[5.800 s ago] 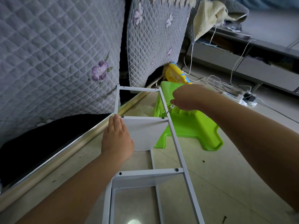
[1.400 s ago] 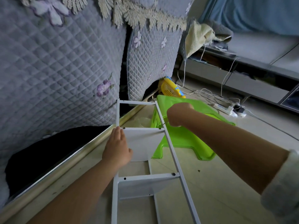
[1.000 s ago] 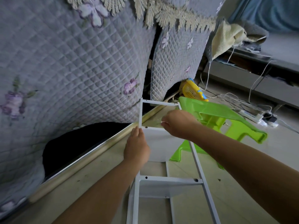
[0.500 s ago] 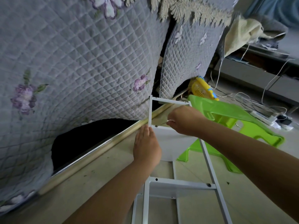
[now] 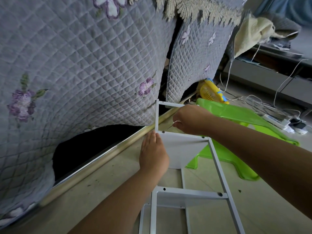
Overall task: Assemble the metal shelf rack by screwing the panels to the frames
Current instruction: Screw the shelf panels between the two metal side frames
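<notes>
The white metal rack frame (image 5: 219,168) lies lengthwise in front of me, with a white shelf panel (image 5: 182,149) set between its rails. My left hand (image 5: 152,153) rests flat against the left rail and the panel's left edge, fingers straight. My right hand (image 5: 189,119) hovers over the panel's far left corner and pinches a thin metal tool (image 5: 169,127), whose tip points at a screw hole (image 5: 163,132) there. A second panel (image 5: 189,195) sits nearer to me, with screws at both ends.
A grey quilted sofa cover (image 5: 84,65) hangs at the left, above a gold floor trim (image 5: 101,159). A green plastic stool (image 5: 236,125) lies tipped under the right rail. A yellow fan (image 5: 211,92) and tangled cables (image 5: 270,112) lie behind.
My right hand crossed from the right rail's screw to the panel's left corner with the tool. My view swung left. The left hand stayed on the left rail.
</notes>
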`<state>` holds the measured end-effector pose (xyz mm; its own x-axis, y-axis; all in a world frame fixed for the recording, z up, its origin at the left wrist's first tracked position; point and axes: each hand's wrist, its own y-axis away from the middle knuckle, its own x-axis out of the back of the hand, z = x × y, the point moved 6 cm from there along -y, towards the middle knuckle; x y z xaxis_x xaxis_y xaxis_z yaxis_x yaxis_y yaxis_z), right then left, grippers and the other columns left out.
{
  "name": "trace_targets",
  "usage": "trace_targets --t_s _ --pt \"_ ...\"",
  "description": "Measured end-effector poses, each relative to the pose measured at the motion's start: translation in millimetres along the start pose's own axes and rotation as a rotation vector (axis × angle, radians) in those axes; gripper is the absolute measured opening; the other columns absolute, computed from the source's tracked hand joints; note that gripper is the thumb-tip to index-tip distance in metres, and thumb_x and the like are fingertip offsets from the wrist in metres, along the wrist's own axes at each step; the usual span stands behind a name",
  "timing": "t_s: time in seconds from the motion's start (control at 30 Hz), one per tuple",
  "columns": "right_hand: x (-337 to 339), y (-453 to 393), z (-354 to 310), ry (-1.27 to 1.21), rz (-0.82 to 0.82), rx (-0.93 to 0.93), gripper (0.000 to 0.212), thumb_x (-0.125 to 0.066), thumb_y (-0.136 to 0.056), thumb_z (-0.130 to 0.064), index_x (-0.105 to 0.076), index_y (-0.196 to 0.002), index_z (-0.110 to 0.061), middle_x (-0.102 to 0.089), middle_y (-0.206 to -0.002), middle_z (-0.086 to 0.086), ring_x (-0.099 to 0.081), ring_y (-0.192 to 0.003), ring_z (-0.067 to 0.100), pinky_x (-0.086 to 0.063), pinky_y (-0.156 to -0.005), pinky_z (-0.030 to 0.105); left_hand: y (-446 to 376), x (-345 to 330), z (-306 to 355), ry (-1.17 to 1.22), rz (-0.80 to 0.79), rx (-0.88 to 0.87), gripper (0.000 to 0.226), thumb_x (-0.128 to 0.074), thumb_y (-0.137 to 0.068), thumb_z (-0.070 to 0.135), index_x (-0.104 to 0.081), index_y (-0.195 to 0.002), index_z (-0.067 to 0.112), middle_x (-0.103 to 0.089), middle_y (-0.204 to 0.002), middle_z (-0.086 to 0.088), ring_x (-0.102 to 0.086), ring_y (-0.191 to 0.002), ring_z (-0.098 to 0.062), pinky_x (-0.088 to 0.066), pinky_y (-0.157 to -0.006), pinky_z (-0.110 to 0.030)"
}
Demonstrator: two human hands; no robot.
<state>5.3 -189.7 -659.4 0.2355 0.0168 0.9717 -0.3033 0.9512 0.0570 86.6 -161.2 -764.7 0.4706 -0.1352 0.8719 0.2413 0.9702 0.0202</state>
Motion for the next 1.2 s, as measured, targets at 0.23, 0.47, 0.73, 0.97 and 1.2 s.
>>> trace_targets --t_s 0.23,0.47,0.73,0.97,1.2 --pt "2.3 -2.1 0.1 0.011 -0.001 0.025 0.024 -0.049 -0.093 -0.029 -0.065 -0.101 -0.013 -0.064 -0.102 0.010 -0.059 -0.098 0.030 -0.049 -0.078 0.033 -0.1 0.5 1.0 -0.002 0.000 0.004 0.057 -0.026 -0.097 0.008 -0.002 -0.149 0.007 0.003 -0.158 -0.006 0.005 -0.145 -0.018 0.004 -0.115 -0.026" --pt "-0.8 -3.4 -1.3 0.023 -0.003 0.030 0.025 -0.046 -0.094 -0.029 -0.064 -0.101 -0.012 -0.062 -0.104 0.009 -0.057 -0.101 0.028 -0.038 -0.070 0.027 -0.5 0.0 0.9 -0.003 -0.008 -0.001 0.059 -0.026 -0.096 0.006 -0.001 -0.149 0.007 0.005 -0.158 -0.006 0.006 -0.145 -0.017 0.004 -0.115 -0.026" --pt "-0.4 0.8 5.7 -0.001 0.009 0.022 0.025 -0.047 -0.094 -0.030 -0.065 -0.103 -0.014 -0.062 -0.106 0.007 -0.057 -0.102 0.027 -0.046 -0.077 0.032 -0.3 -0.4 0.6 -0.008 -0.010 -0.002 0.058 -0.025 -0.097 0.006 0.000 -0.149 0.006 0.005 -0.158 -0.007 0.007 -0.145 -0.018 0.005 -0.115 -0.027" --pt "-3.9 4.1 5.0 0.003 -0.026 -0.001 0.028 -0.045 -0.094 -0.031 -0.063 -0.110 -0.017 -0.062 -0.112 0.005 -0.056 -0.106 0.026 -0.049 -0.083 0.036 0.1 -0.2 0.3 0.006 -0.022 0.004 0.059 -0.026 -0.097 0.007 0.001 -0.149 0.006 0.006 -0.157 -0.007 0.008 -0.145 -0.018 0.006 -0.115 -0.027" --pt "3.5 -4.5 -1.3 0.048 -0.054 0.008 0.025 -0.048 -0.093 -0.028 -0.064 -0.105 -0.014 -0.063 -0.106 0.009 -0.058 -0.101 0.028 -0.045 -0.075 0.029 2.1 -0.8 0.7 0.018 -0.023 0.004 0.059 -0.026 -0.096 0.006 0.001 -0.149 0.006 0.006 -0.157 -0.007 0.008 -0.145 -0.017 0.006 -0.115 -0.026"
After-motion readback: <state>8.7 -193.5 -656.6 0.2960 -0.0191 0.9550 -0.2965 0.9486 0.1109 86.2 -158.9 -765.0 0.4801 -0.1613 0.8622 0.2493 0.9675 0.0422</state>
